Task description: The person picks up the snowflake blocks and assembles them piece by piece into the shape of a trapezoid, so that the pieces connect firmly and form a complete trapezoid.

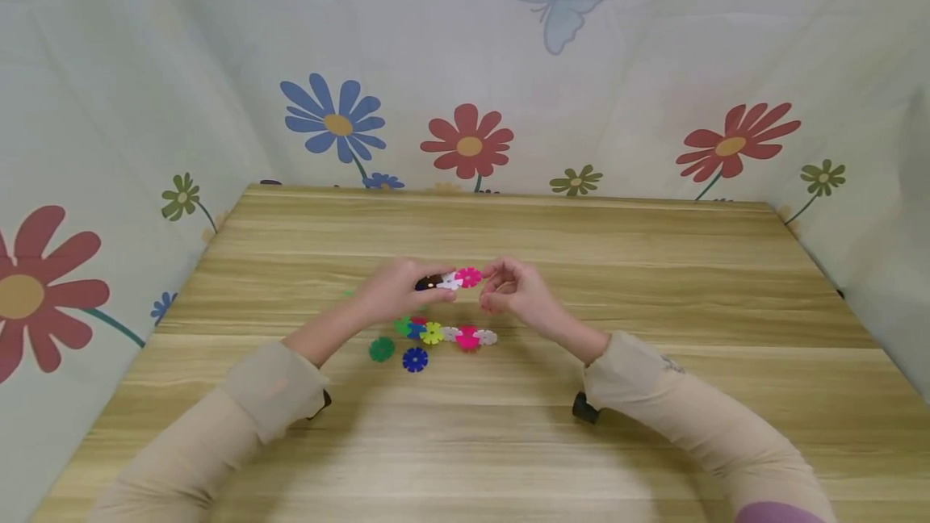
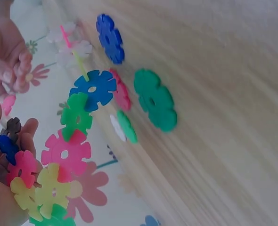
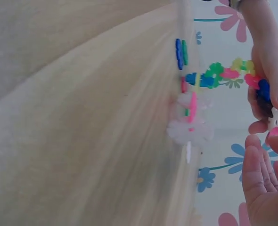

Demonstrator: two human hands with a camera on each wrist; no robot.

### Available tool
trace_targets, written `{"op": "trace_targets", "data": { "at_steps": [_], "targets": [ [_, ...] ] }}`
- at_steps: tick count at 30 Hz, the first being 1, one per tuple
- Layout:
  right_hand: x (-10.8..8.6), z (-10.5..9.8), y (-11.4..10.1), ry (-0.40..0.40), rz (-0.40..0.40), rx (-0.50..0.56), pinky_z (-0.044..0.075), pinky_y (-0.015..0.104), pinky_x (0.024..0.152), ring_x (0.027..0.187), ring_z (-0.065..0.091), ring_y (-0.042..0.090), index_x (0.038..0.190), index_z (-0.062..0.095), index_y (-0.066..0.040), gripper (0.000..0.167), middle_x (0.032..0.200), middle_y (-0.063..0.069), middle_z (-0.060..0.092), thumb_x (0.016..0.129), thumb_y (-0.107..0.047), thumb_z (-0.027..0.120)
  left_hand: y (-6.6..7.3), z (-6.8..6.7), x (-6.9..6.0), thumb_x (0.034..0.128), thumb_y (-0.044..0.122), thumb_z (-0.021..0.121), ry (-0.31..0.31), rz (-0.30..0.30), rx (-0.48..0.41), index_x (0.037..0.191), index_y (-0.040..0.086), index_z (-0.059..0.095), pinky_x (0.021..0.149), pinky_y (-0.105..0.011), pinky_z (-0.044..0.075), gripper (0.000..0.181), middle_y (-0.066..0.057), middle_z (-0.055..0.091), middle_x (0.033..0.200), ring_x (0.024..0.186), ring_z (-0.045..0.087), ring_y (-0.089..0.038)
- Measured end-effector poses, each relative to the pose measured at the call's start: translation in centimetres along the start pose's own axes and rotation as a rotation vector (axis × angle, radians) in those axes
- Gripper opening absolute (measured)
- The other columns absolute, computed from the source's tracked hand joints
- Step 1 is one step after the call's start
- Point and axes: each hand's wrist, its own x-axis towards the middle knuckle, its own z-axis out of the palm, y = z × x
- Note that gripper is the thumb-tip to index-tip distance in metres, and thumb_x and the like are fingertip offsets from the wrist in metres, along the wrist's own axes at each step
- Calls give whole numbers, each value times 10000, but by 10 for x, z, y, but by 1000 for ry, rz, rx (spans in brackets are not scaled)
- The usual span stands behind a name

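Observation:
My left hand (image 1: pixel 395 289) grips one end of a chain of flower-shaped plastic discs between thumb and fingers. At that end a pink disc (image 1: pixel 468 277) sticks out past a white disc (image 1: pixel 450 281) and a dark brown one (image 1: pixel 433 281). From the hand, the chain curves down through pink, yellow (image 2: pixel 54 189), green (image 2: pixel 77 115) and blue (image 2: pixel 94 89) discs to pink and clear ones lower down. My right hand (image 1: pixel 519 293) is beside the pink end disc, its fingers loosely bent. Whether its fingertips touch that disc I cannot tell.
A loose green disc (image 1: pixel 381 349) and a loose blue disc (image 1: pixel 415 359) lie on the wooden table (image 1: pixel 465 442) near the chain. Small pink (image 2: pixel 120 89), light green (image 2: pixel 127 127) and white discs are close by. A flower-printed cloth (image 1: pixel 625 103) surrounds the table.

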Motion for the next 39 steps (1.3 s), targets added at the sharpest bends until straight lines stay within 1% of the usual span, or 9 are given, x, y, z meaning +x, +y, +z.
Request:
{"op": "trace_targets", "data": {
  "at_steps": [6,11,17,22,25,28,32,35,39],
  "targets": [
    [1,6,8,-42,12,2,520,278,584,615,585,121,1016,474,153,264,788,159,564,778,91,571,-13,-16,-5,819,359,602,43,-37,41,1155,106,596,599,-210,433,421,4,657,843,682,517,-91],
    [1,13,12,-110,-2,-20,530,277,614,643,582,105,994,497,154,246,805,181,567,764,106,570,-25,-26,-11,812,346,616,69,-67,65,1158,101,596,601,-228,425,424,-29,668,893,683,516,-115],
    [1,23,14,-202,-36,-160,490,209,611,703,545,125,960,573,97,215,829,159,582,751,63,605,-41,-35,-19,814,369,608,78,-144,78,1175,108,583,597,-236,402,446,-16,651,841,680,499,-122],
    [4,35,17,-299,12,-244,501,278,551,666,542,135,967,598,35,192,834,100,591,778,3,611,-53,-40,-26,821,373,599,75,-173,75,1177,108,581,602,-244,404,444,-9,636,811,677,494,-126],
    [5,43,20,-358,29,-275,500,297,524,632,541,137,967,604,14,186,812,75,597,784,-18,617,-58,-42,-30,824,391,588,66,-171,82,1172,98,582,605,-244,412,455,-17,641,824,681,496,-124],
    [8,51,22,-405,1,-318,490,241,541,644,532,104,960,615,5,197,786,67,605,767,-28,639,-61,-41,-32,824,407,582,45,-172,85,1174,96,580,613,-246,421,468,-22,644,840,687,501,-125],
    [11,60,24,-432,-69,-397,454,170,561,655,504,61,971,631,-9,243,757,55,607,735,-50,679,-64,-38,-32,819,460,561,15,-191,77,1182,111,575,641,-250,439,504,-18,648,878,718,512,-125],
    [13,66,21,-445,-82,-469,434,158,582,665,487,54,1018,633,-40,297,755,14,591,732,-89,697,-63,-36,-32,801,542,521,0,-200,59,1183,115,575,677,-267,465,576,-23,656,928,755,531,-127],
    [17,71,17,-465,-108,-577,392,143,564,637,448,48,1051,631,-75,328,724,-26,546,741,-150,705,-59,-35,-32,801,527,535,-12,-211,44,1186,117,573,734,-307,494,564,-41,660,989,811,563,-135]
  ]
}}
